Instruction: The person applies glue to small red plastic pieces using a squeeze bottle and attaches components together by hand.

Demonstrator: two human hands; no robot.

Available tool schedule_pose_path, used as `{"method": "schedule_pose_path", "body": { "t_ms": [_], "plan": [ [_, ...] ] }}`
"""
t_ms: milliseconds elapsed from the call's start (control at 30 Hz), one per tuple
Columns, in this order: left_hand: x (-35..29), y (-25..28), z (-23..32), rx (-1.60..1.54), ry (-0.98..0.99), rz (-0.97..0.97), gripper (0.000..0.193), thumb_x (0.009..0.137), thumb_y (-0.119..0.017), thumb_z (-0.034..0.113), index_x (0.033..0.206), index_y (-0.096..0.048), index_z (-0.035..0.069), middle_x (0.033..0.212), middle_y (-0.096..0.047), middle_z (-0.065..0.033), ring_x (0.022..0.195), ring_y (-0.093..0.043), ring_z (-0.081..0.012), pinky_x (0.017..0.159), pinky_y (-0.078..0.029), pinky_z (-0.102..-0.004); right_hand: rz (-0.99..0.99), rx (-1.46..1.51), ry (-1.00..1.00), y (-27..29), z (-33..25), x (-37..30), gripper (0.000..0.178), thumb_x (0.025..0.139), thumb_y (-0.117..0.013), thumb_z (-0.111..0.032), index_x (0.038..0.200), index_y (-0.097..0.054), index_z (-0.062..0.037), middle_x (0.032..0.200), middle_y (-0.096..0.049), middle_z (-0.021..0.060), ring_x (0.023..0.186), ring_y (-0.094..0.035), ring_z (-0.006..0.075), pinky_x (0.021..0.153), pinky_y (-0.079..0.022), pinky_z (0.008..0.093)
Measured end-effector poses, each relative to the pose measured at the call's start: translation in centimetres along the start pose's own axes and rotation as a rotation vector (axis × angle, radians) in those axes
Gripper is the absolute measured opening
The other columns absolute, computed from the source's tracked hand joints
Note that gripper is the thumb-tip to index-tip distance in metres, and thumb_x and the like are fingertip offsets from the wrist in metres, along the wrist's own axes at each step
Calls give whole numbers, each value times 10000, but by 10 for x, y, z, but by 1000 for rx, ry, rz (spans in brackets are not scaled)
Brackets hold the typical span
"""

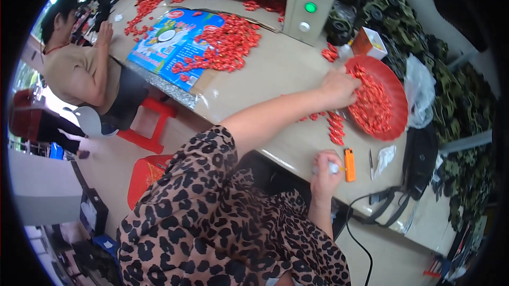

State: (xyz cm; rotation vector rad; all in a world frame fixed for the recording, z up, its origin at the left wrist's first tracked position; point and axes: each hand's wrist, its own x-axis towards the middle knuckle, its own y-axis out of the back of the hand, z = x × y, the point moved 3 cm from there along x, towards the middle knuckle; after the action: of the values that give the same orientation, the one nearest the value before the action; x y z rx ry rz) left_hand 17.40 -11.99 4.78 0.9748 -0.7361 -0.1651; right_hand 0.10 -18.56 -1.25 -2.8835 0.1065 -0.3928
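My left hand (340, 89) reaches over the near-left rim of a round red fluted basin (398, 95). Its fingers are bent together at the edge of a heap of small glossy red pieces (373, 103) inside; whatever they pinch is hidden. Closer to me, my right hand (325, 173) is closed around a small white bottle (334, 168) with a thin yellowish tip pointing right. Between my hands, a short row of red pieces (335, 128) lies on the tabletop (281, 95). An orange box cutter (349, 165) rests just right of my right hand.
Tweezers (371, 164), a crumpled white tissue (385, 160) and a black bag (422, 161) lie to the right. Beyond the basin stands a small carton (369, 44). More red pieces cover blue cardboard (169, 47) before a grey machine (308, 7). A person (79, 68) sits at left.
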Motion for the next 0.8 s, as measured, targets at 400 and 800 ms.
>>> {"method": "schedule_pose_path", "body": {
  "t_ms": [400,800],
  "plan": [
    [-47,74,-153,-46,254,48,137,702,-523,144,763,-596,45,799,-561,-123,829,-518,-279,724,-424,-373,16,99,-114,-3,-5,5,119,762,-546,-110,787,-489,-9,696,-472,78,592,-454,140,544,-372,245],
    [27,91,-291,481,428,140,140,712,-518,139,808,-592,69,843,-542,-105,873,-496,-249,708,-443,-357,52,97,-125,-7,-6,8,140,752,-567,-121,773,-491,-5,664,-474,78,570,-435,139,519,-341,248]
  ]
}}
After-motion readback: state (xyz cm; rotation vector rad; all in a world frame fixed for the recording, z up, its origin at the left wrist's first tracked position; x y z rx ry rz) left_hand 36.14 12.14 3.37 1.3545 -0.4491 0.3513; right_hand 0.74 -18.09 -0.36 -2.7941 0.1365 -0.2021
